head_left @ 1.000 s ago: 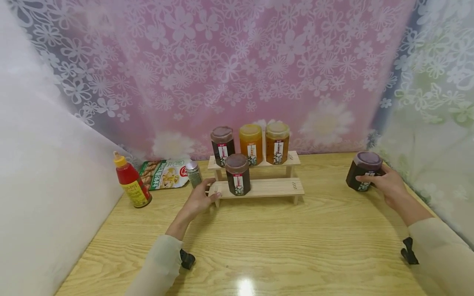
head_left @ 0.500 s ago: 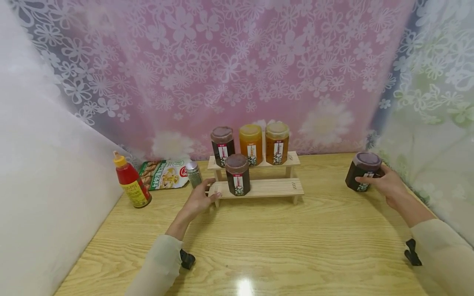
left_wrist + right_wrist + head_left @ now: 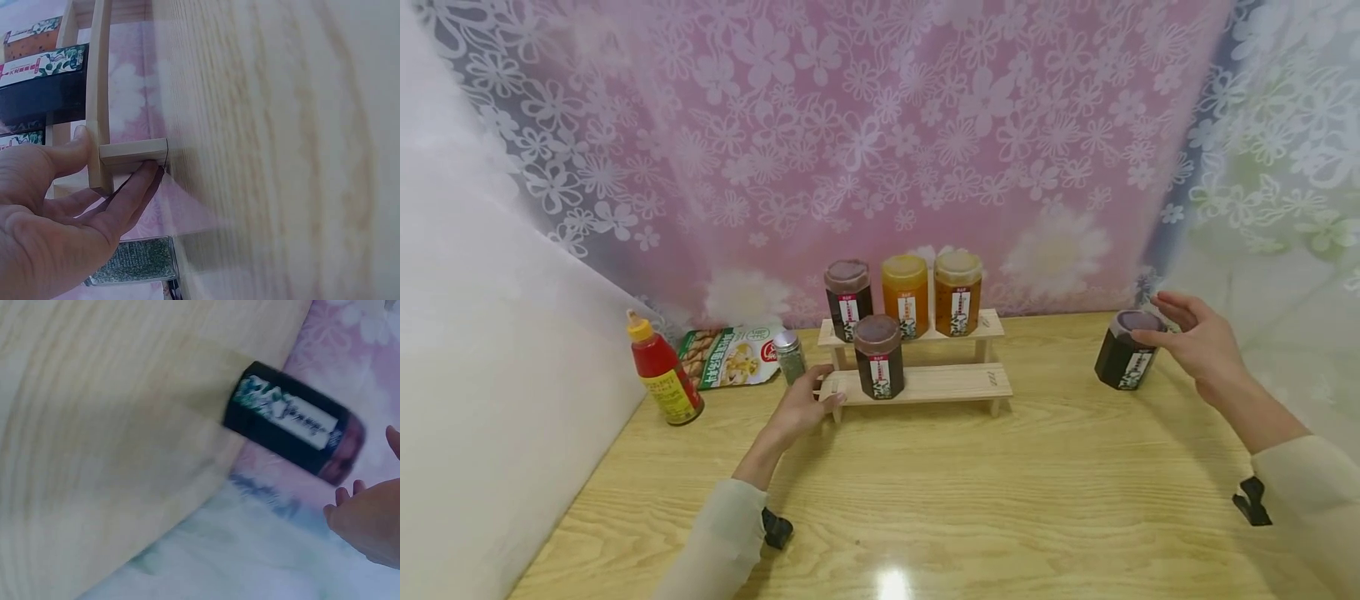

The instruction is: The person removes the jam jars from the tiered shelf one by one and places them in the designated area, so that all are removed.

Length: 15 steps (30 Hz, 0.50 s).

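In the head view my left hand (image 3: 797, 406) grips the left end of a two-tier wooden stand (image 3: 951, 382). Its thumb lies on the lower tier and its fingers go round the leg, as the left wrist view shows. One dark jam jar (image 3: 880, 367) stands on that tier; another dark jar (image 3: 847, 304) and two amber jars, one (image 3: 906, 300) in the middle and one (image 3: 957, 300) at right, line the upper tier. At far right a lone dark jar (image 3: 1123, 358) stands upright on the table. Beside its lid, my right hand (image 3: 1210, 350) has its fingers spread, holding nothing; the right wrist view shows it apart from the jar (image 3: 284, 422).
A spice shaker (image 3: 790, 357) stands close behind my left hand. Left of it lie a green and white food packet (image 3: 741, 354) and an upright red squeeze bottle (image 3: 664, 371) with a yellow cap. A floral curtain (image 3: 880, 150) closes off the table's back edge.
My right hand has let go of the dark jar at far right and moved up and right, its fingers opening. My left hand keeps its grip on the stand.
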Tool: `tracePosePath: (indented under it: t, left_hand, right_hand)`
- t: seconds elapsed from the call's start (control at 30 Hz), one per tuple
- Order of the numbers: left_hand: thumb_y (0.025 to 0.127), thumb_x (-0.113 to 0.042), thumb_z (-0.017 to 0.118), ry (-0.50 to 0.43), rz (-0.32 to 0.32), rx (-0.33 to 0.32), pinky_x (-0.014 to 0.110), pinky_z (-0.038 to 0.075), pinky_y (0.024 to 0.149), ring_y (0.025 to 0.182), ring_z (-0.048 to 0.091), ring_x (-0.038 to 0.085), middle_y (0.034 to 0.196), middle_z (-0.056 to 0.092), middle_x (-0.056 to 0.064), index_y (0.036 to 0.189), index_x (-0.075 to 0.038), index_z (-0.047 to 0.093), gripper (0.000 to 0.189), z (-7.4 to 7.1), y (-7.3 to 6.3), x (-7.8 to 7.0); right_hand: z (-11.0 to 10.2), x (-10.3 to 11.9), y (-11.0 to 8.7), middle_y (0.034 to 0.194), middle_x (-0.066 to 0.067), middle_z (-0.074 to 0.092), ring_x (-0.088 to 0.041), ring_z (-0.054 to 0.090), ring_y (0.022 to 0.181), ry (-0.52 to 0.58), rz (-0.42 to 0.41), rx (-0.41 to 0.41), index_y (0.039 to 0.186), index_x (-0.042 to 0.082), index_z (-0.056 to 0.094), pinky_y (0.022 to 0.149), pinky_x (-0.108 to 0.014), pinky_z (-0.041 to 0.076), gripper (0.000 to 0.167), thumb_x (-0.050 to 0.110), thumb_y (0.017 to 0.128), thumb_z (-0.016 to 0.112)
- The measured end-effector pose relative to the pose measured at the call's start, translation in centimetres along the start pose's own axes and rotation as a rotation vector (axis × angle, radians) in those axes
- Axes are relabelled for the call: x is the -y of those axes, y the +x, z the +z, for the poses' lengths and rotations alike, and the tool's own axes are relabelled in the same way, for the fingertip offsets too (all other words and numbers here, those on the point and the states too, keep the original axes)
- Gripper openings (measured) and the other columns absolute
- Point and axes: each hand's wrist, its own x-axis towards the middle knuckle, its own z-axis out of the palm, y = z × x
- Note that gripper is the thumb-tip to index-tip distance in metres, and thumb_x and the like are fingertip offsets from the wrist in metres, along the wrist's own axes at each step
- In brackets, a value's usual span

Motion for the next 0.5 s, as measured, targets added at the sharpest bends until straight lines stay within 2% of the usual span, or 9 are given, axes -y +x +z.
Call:
tracePosePath:
  t: [0.07,0.17,0.23,0.37,0.5]
  left_hand:
    - [0.102,-0.014,0.068,-0.002,-0.004,0.003,0.055,0.051,0.103,0.131,0.055,0.044,0.156,0.045,0.025,0.156,-0.003,0.044,0.06,0.0,-0.1,0.1]
    - [0.102,-0.014,0.068,-0.001,-0.007,0.004,0.055,0.051,0.102,0.131,0.055,0.045,0.156,0.045,0.025,0.156,-0.004,0.044,0.06,0.0,-0.1,0.0]
    - [0.103,-0.015,0.068,0.002,-0.009,0.005,0.055,0.051,0.102,0.131,0.054,0.045,0.156,0.045,0.025,0.156,-0.004,0.043,0.06,0.0,-0.2,0.0]
    - [0.103,-0.015,0.068,0.002,-0.012,0.007,0.055,0.051,0.102,0.132,0.054,0.045,0.156,0.045,0.026,0.157,-0.005,0.044,0.06,0.0,-0.2,-0.1]
    - [0.103,-0.015,0.068,0.001,-0.014,0.005,0.055,0.051,0.102,0.131,0.055,0.045,0.156,0.045,0.025,0.157,-0.005,0.043,0.06,0.1,-0.2,0.0]
  right_hand:
    - [0.7,0.7,-0.3,0.155,0.024,0.043,-0.014,0.023,0.157,0.013,-0.055,-0.001,0.164,0.031,0.029,0.112,-0.013,0.034,0.078,0.024,0.1,0.072]
    - [2.3,1.9,-0.8,0.144,0.028,0.049,-0.014,0.028,0.156,0.065,-0.12,0.036,0.161,0.029,0.036,0.106,-0.009,0.037,0.071,0.017,0.101,0.071]
    - [3.5,2.7,-1.2,0.142,0.028,0.051,-0.018,0.03,0.155,0.08,-0.138,0.071,0.16,0.028,0.039,0.107,-0.011,0.038,0.067,0.018,0.101,0.071]
    - [6.2,4.0,-2.0,0.155,0.01,0.049,-0.032,0.029,0.154,0.063,-0.135,0.159,0.161,0.023,0.037,0.119,-0.028,0.035,0.066,0.026,0.103,0.068]
    - [9.2,5.0,-2.9,0.163,-0.016,0.039,-0.041,0.03,0.152,0.089,-0.134,0.258,0.163,0.013,0.032,0.118,-0.037,0.039,0.071,0.027,0.104,0.068]
